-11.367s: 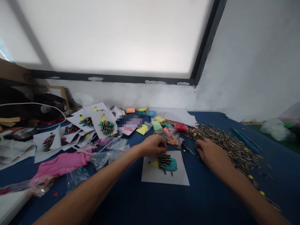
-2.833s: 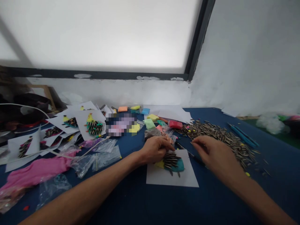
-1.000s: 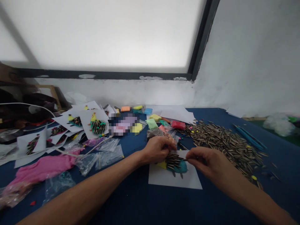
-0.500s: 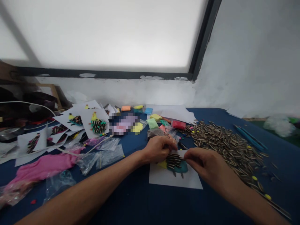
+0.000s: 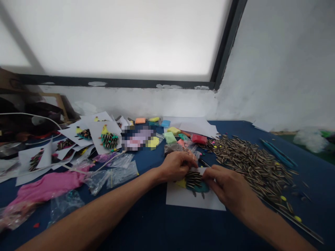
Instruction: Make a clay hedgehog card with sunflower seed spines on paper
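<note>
On the blue table lies a white sheet of paper [image 5: 183, 200] carrying a figure of yellow and teal clay [image 5: 201, 188]. Striped sunflower seeds [image 5: 193, 179] stick out of its middle in rows. My left hand [image 5: 177, 166] rests over the sheet's upper left part, fingers curled beside the seeds; what they grip, if anything, is hidden. Over the right end of the teal clay, my right hand [image 5: 222, 181] has thumb and forefinger pinched together at the seeds. Whatever is between those fingertips does not show.
A big pile of loose sunflower seeds [image 5: 246, 160] spreads to the right, with blue tweezers [image 5: 278, 152] beside it. Behind my hands lie coloured clay packs, such as a red one [image 5: 199, 139]. Finished pictures [image 5: 106, 136], plastic bags [image 5: 123, 174] and pink clay [image 5: 52, 186] fill the left.
My right hand has moved slightly left, its pinched fingertips now closer to the seeds on the teal clay. My left hand has stayed in place.
</note>
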A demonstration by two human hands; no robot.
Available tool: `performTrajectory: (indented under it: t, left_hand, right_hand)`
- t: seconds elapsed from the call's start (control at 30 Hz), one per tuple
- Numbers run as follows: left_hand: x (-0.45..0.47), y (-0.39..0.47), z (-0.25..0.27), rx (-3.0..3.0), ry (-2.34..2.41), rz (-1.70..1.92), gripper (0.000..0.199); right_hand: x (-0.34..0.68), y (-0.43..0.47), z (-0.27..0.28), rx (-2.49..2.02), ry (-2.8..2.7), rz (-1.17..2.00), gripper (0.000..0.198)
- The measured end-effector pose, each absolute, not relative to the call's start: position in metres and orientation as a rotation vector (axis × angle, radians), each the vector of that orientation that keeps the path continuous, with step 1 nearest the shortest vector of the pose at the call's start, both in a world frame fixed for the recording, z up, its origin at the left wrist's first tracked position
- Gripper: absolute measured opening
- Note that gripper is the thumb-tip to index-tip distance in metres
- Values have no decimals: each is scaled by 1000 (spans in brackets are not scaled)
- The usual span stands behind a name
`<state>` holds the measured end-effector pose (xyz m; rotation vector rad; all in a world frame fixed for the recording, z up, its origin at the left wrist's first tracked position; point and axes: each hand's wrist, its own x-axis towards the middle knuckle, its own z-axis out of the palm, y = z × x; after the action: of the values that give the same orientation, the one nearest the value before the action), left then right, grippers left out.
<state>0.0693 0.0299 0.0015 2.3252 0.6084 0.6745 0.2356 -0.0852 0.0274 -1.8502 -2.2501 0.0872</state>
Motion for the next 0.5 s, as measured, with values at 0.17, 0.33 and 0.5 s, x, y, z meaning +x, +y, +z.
performTrajectory:
  t: [0.17, 0.33, 0.5]
  left_hand:
    - [69, 30, 0, 2309, 580, 707, 44]
    - [69, 31, -1, 2332, 591, 681, 43]
    - [69, 31, 0, 2300, 621, 659, 43]
  right_hand:
    - [230, -85, 29, -1906, -2267, 66, 25]
    - [231, -87, 37, -1916, -2188, 126, 19]
    - [255, -84, 50, -2025, -1956, -52, 18]
